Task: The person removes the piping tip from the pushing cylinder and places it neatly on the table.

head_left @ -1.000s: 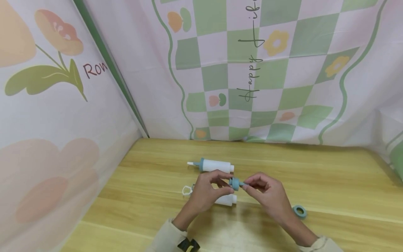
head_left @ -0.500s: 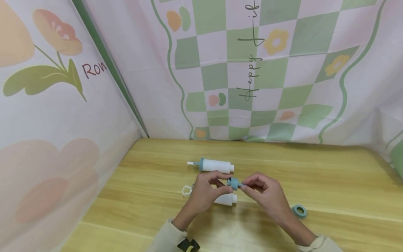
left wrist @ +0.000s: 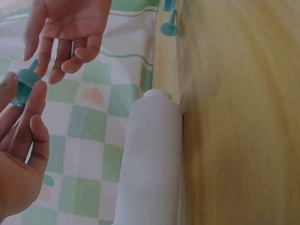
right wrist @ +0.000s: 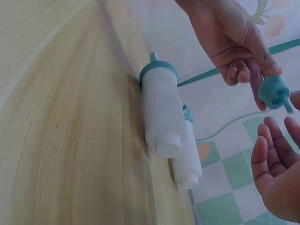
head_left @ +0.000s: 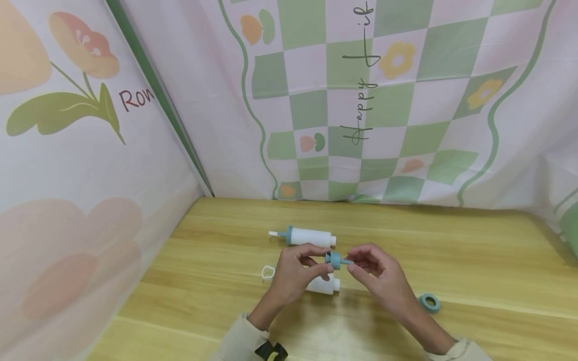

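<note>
My left hand (head_left: 295, 273) pinches a teal bottle cap collar (head_left: 335, 260) between thumb and fingertips, above the table. A thin teal stem (head_left: 345, 261) sticks out of its right side. My right hand (head_left: 384, 273) is held around the stem's tip, thumb and forefinger parted; in the right wrist view its fingers (right wrist: 276, 145) look loose, near the stem. Behind the left hand lies a white bottle (head_left: 322, 285) with a white loop (head_left: 268, 272) at its left end, partly hidden. Farther back, a second white bottle (head_left: 311, 237) with a teal cap lies on its side.
A teal ring (head_left: 430, 303) lies on the wooden table (head_left: 487, 260), right of the right wrist. The left wrist view shows a small teal disc with a stem (left wrist: 169, 27) on the table. A patterned curtain (head_left: 379, 125) hangs behind the table's back edge.
My right thumb and forefinger have parted from the stem they pinched, and more of it shows. The left hand keeps its pinch on the collar, which has tilted slightly. The bottles have not moved.
</note>
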{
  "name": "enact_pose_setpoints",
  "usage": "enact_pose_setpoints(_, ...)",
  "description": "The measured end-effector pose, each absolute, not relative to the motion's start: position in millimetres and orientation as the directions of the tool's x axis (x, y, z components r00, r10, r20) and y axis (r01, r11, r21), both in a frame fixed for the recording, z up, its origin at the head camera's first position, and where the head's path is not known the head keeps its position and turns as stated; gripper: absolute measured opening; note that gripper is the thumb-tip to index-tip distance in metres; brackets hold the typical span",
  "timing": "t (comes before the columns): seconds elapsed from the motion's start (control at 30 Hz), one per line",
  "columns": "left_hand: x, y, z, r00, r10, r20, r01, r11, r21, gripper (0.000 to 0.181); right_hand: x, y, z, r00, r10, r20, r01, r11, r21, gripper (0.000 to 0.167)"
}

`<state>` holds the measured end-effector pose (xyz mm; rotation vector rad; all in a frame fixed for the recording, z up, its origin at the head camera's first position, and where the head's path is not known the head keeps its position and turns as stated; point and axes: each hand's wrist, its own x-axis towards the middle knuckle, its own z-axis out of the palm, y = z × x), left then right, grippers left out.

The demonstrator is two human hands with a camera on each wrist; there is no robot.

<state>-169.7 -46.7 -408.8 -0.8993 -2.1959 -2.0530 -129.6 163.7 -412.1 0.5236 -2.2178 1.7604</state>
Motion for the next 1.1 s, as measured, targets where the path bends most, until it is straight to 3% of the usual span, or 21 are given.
enact_pose_setpoints(0.2,-169.3,-45.4,-405.5,-0.841,0.409,0.353,0.39,0.005,0.921,0.026,-128.3,161.1,-410.4,-0.905,-0.144,0.399,-0.423,0.221,-0.879,0.025)
enact_pose_setpoints(0.6,-166.8,-42.5,-404.2,-0.841,0.427,0.333,0.375,0.017,0.927,0.026,-130.4,157.5,-410.3,-0.904,-0.166,0.395,-0.424,0.219,-0.879,0.022)
enact_pose_setpoints(1.1,-170.6,-41.8,-402.5,-0.815,0.388,0.431,0.488,0.058,0.871,0.024,-129.9,158.2,-407.5,-0.902,-0.144,0.407,-0.429,0.182,-0.885,0.019)
